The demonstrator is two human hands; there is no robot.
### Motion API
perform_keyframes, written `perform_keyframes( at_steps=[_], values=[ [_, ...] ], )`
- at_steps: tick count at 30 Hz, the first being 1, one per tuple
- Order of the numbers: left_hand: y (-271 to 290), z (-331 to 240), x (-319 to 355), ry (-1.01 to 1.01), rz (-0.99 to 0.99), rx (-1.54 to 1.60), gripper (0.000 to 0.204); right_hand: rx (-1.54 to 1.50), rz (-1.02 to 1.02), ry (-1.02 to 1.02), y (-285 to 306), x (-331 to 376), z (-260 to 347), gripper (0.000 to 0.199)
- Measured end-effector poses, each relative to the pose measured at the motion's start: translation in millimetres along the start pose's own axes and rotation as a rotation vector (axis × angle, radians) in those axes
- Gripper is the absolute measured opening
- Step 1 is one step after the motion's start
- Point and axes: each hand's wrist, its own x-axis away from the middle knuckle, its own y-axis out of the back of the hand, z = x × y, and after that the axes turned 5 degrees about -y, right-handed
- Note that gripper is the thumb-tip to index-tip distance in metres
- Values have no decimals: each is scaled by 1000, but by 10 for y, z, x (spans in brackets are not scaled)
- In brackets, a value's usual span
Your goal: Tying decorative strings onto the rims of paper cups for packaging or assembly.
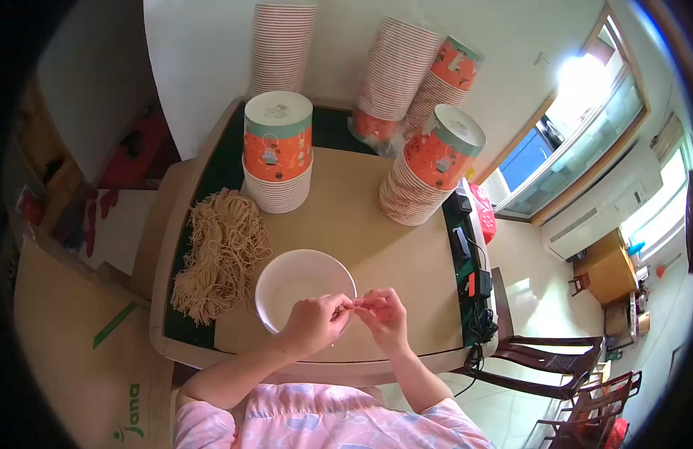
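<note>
- Just over the right rim of the white bowl [273,299], my two hands meet, fingertips touching or nearly so.
- Left hand [314,322]: above the bowl's lower right edge, thumb and fingers closed in a pinch.
- Right hand [385,320]: just right of the bowl, thumb and index closed at the tips, other fingers curled. Can't tell what, if anything, is pinched; too small.
- Bowl: upright on the brown board [406,277], near the table's front edge.
- Bundle of beige strings [219,258]: loose heap left of the bowl, partly on green tabletop [336,135].
- Behind the bowl: left cup stack [279,157] and right cup stack [435,165], orange and green, upside down.
- Farther back: more cup stacks [400,67], one plastic-wrapped.
- Right table edge: black cables [481,329], bunched.
- Beyond, right: dark wooden chair [548,363].
- Left of table: cardboard [69,314].
</note>
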Motion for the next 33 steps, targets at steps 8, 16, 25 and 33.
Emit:
perform_keyframes(
  at_steps=[8, 16, 25, 33],
  values=[
    [81, -17, 22, -10, 3, -45, 8, 54, -53, 24, -81, 4, -35, 25],
    [131, -33, -17, 30, 30, -57, 8, 49, -31, 15, -73, -11, -51, 25],
    [100, 40, -29, 32, 22, -46, 6, -99, 46, -70, -80, -27, 34, 25],
    [104, 9, -57, 106, 32, -9, 5, -178, 15, -147, -58, -34, 57, 28]
  ],
)
